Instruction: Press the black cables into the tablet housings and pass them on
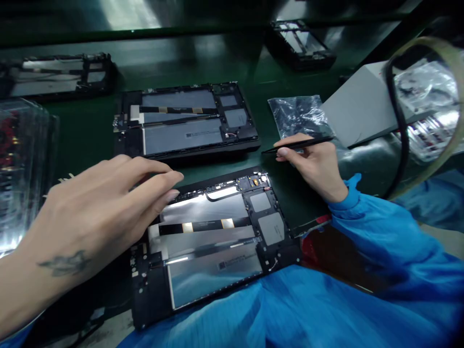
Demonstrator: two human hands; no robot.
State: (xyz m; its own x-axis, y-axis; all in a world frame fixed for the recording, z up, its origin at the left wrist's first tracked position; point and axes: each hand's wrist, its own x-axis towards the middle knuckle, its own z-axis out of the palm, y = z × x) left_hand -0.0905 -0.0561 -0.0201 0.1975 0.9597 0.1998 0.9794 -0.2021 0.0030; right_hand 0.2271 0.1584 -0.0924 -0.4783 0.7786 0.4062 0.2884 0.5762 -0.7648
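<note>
My left hand [105,203] is over the upper left edge of the near opened tablet [213,241]. Its thumb and index finger come close together there, and whatever lies between them is hidden. In my right hand [315,159] is a pair of black tweezers [300,144], pointing left, the tip just beyond the near tablet's upper right corner. Silver battery panels, a dark flat cable [206,225] and small boards show inside this tablet, which tilts at the bench edge by the blue garment. Behind it lies a second opened tablet [181,128], raised on something dark.
More opened devices stand at the back left [54,75] and back right [302,43]. A clear bag [299,113] lies beside a pale box [358,104]. Clear plastic trays [21,179] are stacked at the left; a ringed frame [458,87] with a parts tray stands right.
</note>
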